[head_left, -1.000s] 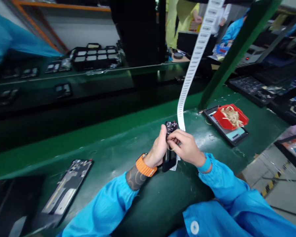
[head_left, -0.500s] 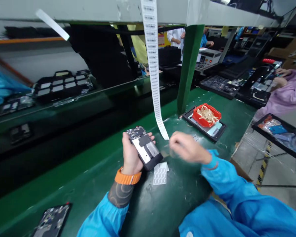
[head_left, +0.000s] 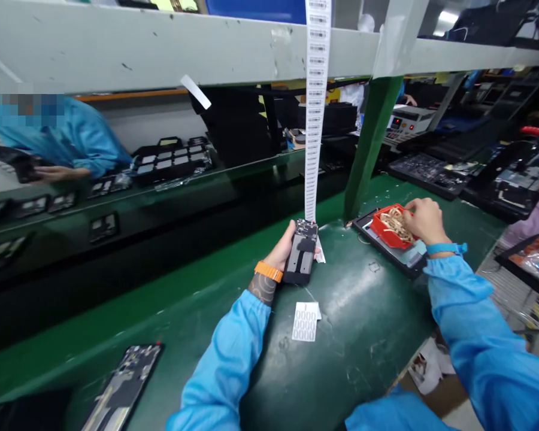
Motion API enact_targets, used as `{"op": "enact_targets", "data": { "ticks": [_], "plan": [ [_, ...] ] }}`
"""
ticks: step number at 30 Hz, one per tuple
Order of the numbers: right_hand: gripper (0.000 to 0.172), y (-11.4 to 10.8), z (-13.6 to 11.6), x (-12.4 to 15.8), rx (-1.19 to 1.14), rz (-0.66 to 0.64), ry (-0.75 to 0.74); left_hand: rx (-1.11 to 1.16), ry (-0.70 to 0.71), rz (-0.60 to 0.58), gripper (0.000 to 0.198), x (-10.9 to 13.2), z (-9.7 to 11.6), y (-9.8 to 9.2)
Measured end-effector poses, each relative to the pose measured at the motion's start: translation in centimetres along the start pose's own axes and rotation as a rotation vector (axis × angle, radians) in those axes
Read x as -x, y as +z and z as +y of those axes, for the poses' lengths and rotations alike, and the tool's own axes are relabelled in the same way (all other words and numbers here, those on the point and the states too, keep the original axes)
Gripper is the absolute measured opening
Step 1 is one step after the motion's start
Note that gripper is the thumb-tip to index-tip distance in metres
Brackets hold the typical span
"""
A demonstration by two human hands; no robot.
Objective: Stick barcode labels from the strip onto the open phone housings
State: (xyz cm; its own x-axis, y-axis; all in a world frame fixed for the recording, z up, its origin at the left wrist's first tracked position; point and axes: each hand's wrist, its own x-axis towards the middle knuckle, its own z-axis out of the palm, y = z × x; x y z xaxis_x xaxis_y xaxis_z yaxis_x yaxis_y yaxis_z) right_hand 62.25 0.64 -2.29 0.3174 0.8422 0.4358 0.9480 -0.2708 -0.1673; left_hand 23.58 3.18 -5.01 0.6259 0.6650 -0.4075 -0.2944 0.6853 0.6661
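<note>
Presently the left hand (head_left: pixel 284 244) grips an opened phone body (head_left: pixel 301 254), thumb along its left side and fingertips showing at its right; the phone is held above the middle of the green desk (head_left: pixel 341 371), its inner parts facing up. An orange wristband (head_left: pixel 268 270) circles that wrist. Near the desk's right edge, the right hand (head_left: pixel 426 220) has its fingers bent down at a red tray (head_left: pixel 388 241) of pale, tangled bands (head_left: pixel 394 220); whether they pinch any of these cannot be told, since the fingertips are hidden. Under the red tray lies a dark flat frame (head_left: pixel 415 270), set towards the desk's far right corner, close to a green post (head_left: pixel 374 143). A long strip of barcode labels (head_left: pixel 316 108) hangs down in front of the pale beam (head_left: pixel 117 48), its lower part passing behind the top of the phone body. Between that phone and the desk's near edge, a sheet of stickers (head_left: pixel 305 323) lies flat. Towards the desk's near left corner rests a second opened phone (head_left: pixel 124 383), set aslant. Across the bench, at far left, a co-worker in blue (head_left: pixel 92 134) holds a dark object (head_left: pixel 20 164).
</note>
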Motion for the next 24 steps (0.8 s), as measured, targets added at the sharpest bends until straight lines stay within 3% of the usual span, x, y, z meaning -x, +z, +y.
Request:
{"op": "enact_targets", "data": {
  "ticks": [2,4,5,7,10,13,19,24],
  "plan": [
    [0.017,-0.9,-2.3,1.3,-0.115,0.147,0.005,0.027,0.005,-0.018,0.084,-0.4,-0.3,0.0],
    [0.017,-1.4,-6.3,3.7,-0.331,0.235,-0.087,0.083,0.072,-0.075,0.084,0.0,-0.7,0.2],
    [0.017,-1.4,-8.7,5.2,-0.488,0.215,-0.172,0.106,0.107,-0.125,0.085,0.7,-0.8,0.3],
    [0.007,-1.2,-13.2,8.0,-0.788,0.059,-0.334,0.116,0.137,-0.236,0.091,2.4,-1.1,0.9],
    [0.014,-0.9,-17.1,10.9,-0.999,0.031,-0.468,0.109,0.138,-0.342,0.1,5.4,-1.7,1.8],
    [0.016,-1.2,-17.2,11.7,-1.012,0.121,-0.591,0.154,0.135,-0.374,0.103,7.4,-2.4,2.7],
    [0.027,-1.9,-15.8,11.6,-0.852,0.269,-0.823,0.344,0.106,-0.382,0.103,9.0,-3.4,4.3],
    [0.023,-1.7,-16.0,12.2,-0.795,0.485,-0.825,0.499,0.153,-0.265,0.101,10.1,-4.2,6.9]
  ]
}}
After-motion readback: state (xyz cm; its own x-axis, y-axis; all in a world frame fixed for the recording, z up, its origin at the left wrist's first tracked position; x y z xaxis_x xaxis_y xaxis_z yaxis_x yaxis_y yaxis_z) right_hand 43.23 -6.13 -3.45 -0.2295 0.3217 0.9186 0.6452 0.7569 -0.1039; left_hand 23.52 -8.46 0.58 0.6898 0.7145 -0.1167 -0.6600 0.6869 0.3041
